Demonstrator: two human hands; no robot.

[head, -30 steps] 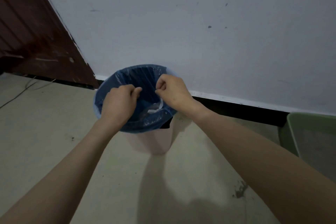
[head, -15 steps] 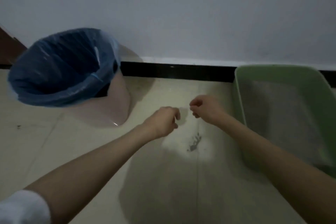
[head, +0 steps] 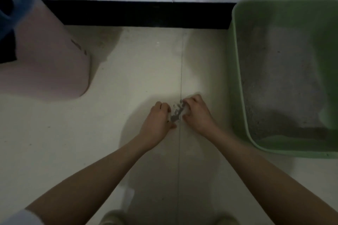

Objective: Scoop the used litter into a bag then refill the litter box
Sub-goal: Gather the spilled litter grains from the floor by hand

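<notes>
A small grey patch of spilled litter (head: 176,113) lies on the pale floor, on a tile seam. My left hand (head: 157,119) rests on the floor at its left edge with fingers curled and nothing in them. My right hand (head: 197,113) is at its right edge, curled fingertips pinching at the top of the patch. The green litter box (head: 237,78), with grey litter inside, stands to the right. At the upper left is the pink bin (head: 47,64), lined with a blue bag (head: 15,3).
A white wall with a black skirting strip (head: 139,13) runs along the back. My shoes (head: 113,218) show at the bottom edge, and a white sleeve (head: 18,218) sits at the lower left corner.
My hands left the blue bag's rim, moved right and went down to the floor at the spilled litter. The view dropped lower and closer, so the bin now sits at the left edge.
</notes>
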